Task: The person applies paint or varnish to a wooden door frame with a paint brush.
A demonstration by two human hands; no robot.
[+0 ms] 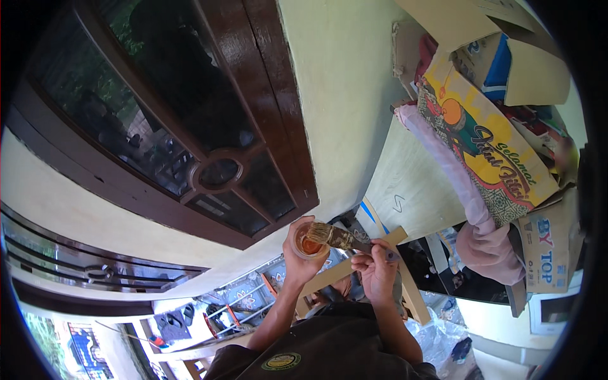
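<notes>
My left hand (303, 266) is wrapped round a small clear cup (300, 251) with orange-brown liquid in it. A paintbrush (345, 239) is pinched by its handle in my right hand (379, 273). Its worn, stained bristles lie over the cup's rim, just above the liquid; whether they touch it I cannot tell. Both hands are in front of my chest, near the lower corner of a glossy dark brown wooden window frame (278, 120) with glass panes and a round ring.
A cream wall (345, 95) runs right of the frame. Printed cardboard boxes (487, 136) and a pink cloth (484, 250) lie on a pale wooden cabinet (411, 183) at right. Below are wooden beams (415, 297), clear plastic sheeting (437, 335) and a ladder (237, 307) on patterned tiles.
</notes>
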